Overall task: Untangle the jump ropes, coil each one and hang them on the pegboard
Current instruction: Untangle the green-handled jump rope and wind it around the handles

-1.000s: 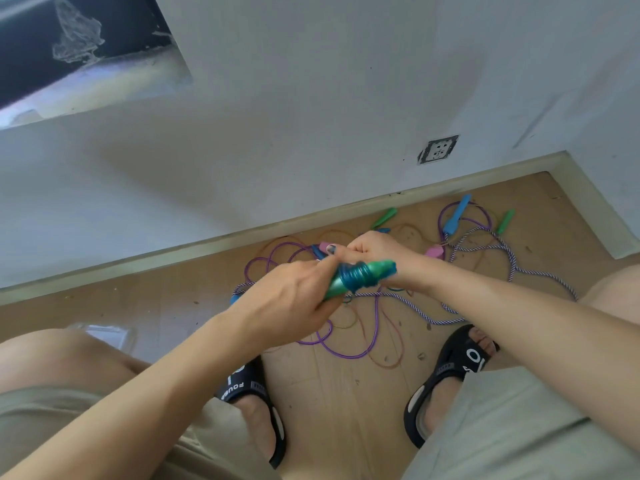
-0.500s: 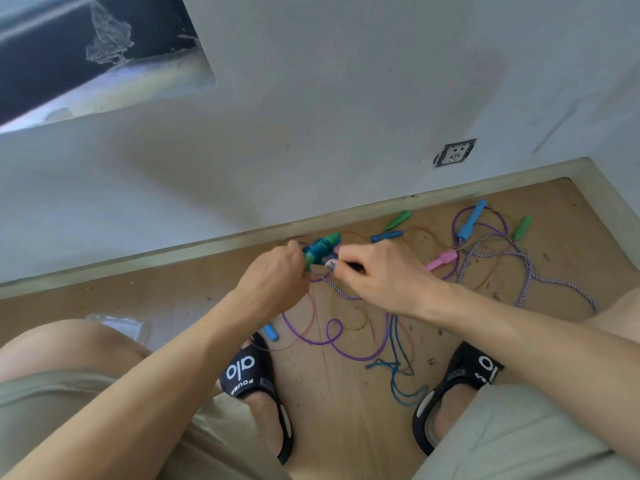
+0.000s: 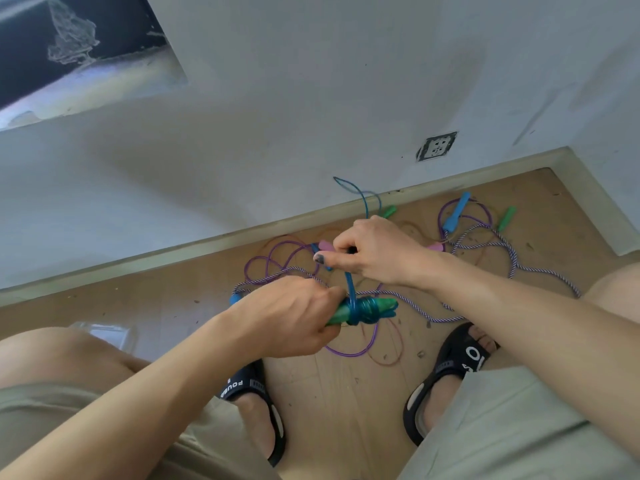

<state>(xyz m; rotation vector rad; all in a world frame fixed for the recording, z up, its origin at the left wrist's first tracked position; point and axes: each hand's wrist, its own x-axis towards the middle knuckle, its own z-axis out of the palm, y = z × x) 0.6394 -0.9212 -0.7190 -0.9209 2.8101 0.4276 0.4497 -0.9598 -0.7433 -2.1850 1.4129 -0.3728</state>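
My left hand (image 3: 287,320) grips green jump-rope handles (image 3: 381,304) with blue rope (image 3: 362,310) wound round them in several turns. My right hand (image 3: 377,252) pinches the free blue rope just above the bundle; its loose end (image 3: 360,194) flicks up in front of the wall. On the floor behind lie tangled ropes: a purple one (image 3: 273,258), a purple-white braided one (image 3: 512,251), thin reddish ones, with blue (image 3: 455,216), green (image 3: 506,218) and pink (image 3: 434,247) handles. No pegboard is in view.
I crouch over a wooden floor (image 3: 346,393) by a white wall with a socket (image 3: 437,146) and a skirting board (image 3: 173,252). My sandalled feet (image 3: 256,396) stand close under the hands. A clear plastic piece (image 3: 100,332) lies by my left knee.
My left hand has lowered the wrapped handles toward me. My right hand has lifted the blue rope off the floor and pulled it up over the bundle, the loose end swinging up.
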